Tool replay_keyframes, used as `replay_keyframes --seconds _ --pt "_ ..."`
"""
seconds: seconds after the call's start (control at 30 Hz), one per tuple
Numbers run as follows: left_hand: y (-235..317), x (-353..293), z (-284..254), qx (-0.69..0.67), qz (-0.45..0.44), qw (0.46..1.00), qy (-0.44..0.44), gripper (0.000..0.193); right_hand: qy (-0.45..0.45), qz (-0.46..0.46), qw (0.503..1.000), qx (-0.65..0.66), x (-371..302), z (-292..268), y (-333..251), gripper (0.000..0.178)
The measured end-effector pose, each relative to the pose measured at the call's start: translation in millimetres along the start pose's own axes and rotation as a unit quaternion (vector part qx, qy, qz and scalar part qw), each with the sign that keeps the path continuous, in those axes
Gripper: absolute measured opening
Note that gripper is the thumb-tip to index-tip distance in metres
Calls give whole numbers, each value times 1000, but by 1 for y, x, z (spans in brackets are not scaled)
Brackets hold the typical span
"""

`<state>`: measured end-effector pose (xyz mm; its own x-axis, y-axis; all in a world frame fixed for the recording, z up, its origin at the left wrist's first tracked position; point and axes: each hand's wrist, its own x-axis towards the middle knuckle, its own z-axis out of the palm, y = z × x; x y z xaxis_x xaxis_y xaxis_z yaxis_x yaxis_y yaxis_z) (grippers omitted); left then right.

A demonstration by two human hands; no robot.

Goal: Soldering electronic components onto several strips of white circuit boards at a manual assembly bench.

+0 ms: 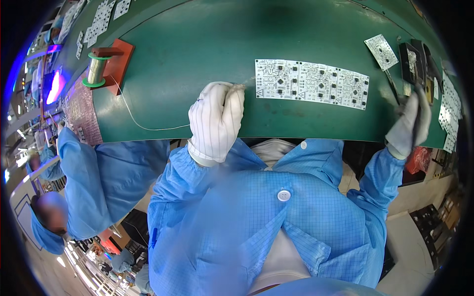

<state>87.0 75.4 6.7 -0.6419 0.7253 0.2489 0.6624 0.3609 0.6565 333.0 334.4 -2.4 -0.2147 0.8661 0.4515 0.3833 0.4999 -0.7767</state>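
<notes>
My left hand (216, 121), in a white striped glove, is closed on the solder wire (153, 129), which runs from the spool (96, 70) at the left. This hand is just left of a panel of three joined white circuit boards (312, 84) with black parts, lying flat on the green bench. At the far right, my gloved right hand (410, 121) is smeared by motion beside a black holder (414, 61). A thin dark stick-shaped tool (391, 85) lies close to its fingers; whether they touch it, I cannot tell.
A single white board (381, 52) lies by the holder. More boards (449, 111) line the right edge, and others (101, 20) sit far left. The spool stands on a red-brown base (118, 66). Pink bubble wrap (83, 111) and a co-worker's blue sleeve (111, 172) are at the left.
</notes>
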Motion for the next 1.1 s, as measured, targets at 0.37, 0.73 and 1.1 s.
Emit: replay_keyframes --seconds 0.37,0.73,1.1 --pt "-14 45 -21 -440 -308 832 -139 21 -166 59 978 112 -28 27 -50 21" --pt "-28 44 -12 -605 -287 741 -61 11 -120 54 967 219 -33 46 -43 30" --pt "-24 34 -8 -601 -134 787 -33 30 -114 51 949 289 -34 46 -36 31"
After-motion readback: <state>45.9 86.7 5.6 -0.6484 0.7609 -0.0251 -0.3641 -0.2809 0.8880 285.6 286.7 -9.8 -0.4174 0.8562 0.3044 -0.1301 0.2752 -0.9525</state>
